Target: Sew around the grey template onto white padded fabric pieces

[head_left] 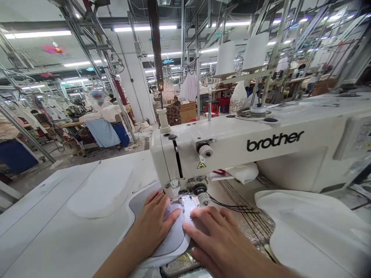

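A white sewing machine (228, 139) marked "brother" stands before me, its presser foot (182, 204) lit from above. A pale grey curved panel (171, 239) lies on white fabric (155, 262) beneath the foot. My left hand (150, 224) rests flat on the panel to the left of the foot, thumb apart from the fingers. Just right of the foot, my right hand (217, 231) lies with its fingers stretched out at the panel's right edge. Part of the panel is hidden under both hands.
White fabric pieces (101, 193) lie on the table at left, and another white piece (315, 227) at right. Dark lines (246, 208) cross the machine bed. Thread cones (256, 52) stand above. A person (100, 102) is at a far table.
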Demonstrator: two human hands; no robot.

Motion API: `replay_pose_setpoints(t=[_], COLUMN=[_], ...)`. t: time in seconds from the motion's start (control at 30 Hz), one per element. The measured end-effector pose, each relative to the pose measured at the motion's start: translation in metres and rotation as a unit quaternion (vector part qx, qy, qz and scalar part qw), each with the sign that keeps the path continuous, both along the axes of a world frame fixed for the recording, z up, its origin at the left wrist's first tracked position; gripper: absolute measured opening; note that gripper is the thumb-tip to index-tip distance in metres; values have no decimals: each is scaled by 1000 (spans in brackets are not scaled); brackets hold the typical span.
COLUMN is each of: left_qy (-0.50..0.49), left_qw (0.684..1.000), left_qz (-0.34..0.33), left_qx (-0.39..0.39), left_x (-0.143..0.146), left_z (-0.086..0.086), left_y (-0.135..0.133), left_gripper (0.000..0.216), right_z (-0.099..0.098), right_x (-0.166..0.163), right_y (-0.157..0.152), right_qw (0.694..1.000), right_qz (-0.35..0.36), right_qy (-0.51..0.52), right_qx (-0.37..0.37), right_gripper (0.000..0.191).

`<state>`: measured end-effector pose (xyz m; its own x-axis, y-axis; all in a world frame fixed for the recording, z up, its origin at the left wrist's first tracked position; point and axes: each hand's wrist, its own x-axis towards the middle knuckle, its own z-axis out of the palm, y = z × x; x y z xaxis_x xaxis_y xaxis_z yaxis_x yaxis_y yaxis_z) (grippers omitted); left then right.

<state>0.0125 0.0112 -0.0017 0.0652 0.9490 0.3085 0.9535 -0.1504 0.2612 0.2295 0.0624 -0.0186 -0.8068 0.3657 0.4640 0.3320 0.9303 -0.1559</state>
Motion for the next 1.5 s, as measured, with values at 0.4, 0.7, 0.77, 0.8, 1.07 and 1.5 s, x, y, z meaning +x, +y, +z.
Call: replay_pose_setpoints(t=[0.4,0.7,0.77,0.8,1.07,1.5], left_qy=[-45,-94,-92,-91,-86,-98], left_qw=[998,991,992,992,993,994], left_qz=[-38,-94,-85,-83,-82,-45], left_qx=[-29,-25,-13,-11,-15,-3], left_x=[-7,-12,-9,-8,-7,1], left_z=[1,-5,-7,-7,1,2], left_y=[-2,-8,-6,-6,-6,-7], left_gripper=[17,19,19,19,19,18], right_z=[4,1,2,3,0,2], right_x=[-4,-5,-5,-5,-5,-5], right_y=[1,2,1,1,0,2], right_qw=[999,999,999,999,1000,999], right_qz=[5,-16,-24,-29,-16,-33], right_qy=[13,27,14,11,7,-14], right_qx=[-33,-17,-20,-18,-8,-19], right_gripper=[25,24,29,31,28,35])
